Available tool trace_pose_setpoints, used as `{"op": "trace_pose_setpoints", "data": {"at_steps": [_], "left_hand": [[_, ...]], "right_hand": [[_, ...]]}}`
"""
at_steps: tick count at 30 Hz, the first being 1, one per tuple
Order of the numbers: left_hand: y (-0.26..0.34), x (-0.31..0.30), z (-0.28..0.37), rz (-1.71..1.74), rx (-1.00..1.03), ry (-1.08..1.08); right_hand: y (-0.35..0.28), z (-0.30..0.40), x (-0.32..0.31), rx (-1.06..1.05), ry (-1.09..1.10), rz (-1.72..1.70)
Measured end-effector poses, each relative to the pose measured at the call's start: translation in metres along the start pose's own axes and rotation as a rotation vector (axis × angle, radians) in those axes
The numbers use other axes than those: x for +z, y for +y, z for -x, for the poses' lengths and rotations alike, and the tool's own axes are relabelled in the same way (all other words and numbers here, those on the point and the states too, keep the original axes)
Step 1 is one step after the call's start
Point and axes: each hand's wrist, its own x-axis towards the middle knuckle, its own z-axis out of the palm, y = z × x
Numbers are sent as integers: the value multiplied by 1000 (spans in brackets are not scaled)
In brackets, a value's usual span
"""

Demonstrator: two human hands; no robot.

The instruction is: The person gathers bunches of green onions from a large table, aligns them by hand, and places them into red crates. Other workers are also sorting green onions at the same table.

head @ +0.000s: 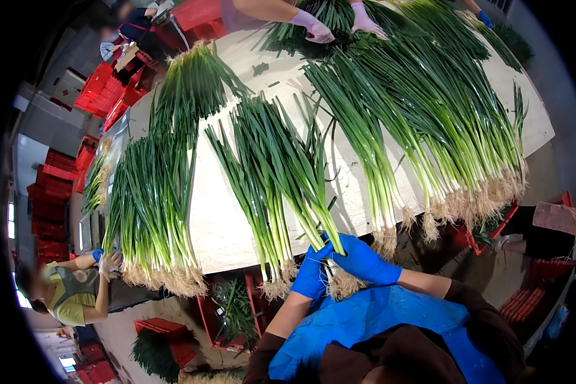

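Both my hands wear blue gloves and are at the table's near edge, close to my blue apron [365, 307]. My left hand [311, 274] and my right hand [367, 259] are shut around the white lower stems of a small bunch of garlic chives [308, 204]. Its pale, stringy roots [344, 284] hang below my fingers, and its long green leaves lie away from me on the table. Just left of it rests another small bunch of chives [269, 225], roots over the edge. Fingertips are partly hidden behind the stems.
The pale tabletop [221, 216] carries a left pile [149, 201] and a large right pile [441, 134] of chives. Opposite, another person's gloved hands [345, 26] touch leaves. A co-worker [72, 293] stands at left. Red crates [165, 336] stand on the floor below.
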Motion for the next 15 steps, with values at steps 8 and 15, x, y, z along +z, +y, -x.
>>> {"op": "trace_pose_setpoints", "data": {"at_steps": [8,15], "left_hand": [[17,13,16,-88,-23,-25],[14,19,9,-97,-22,-54]], "right_hand": [[-36,13,-62,92,77,-791],[29,12,-42,261,-99,-508]]}}
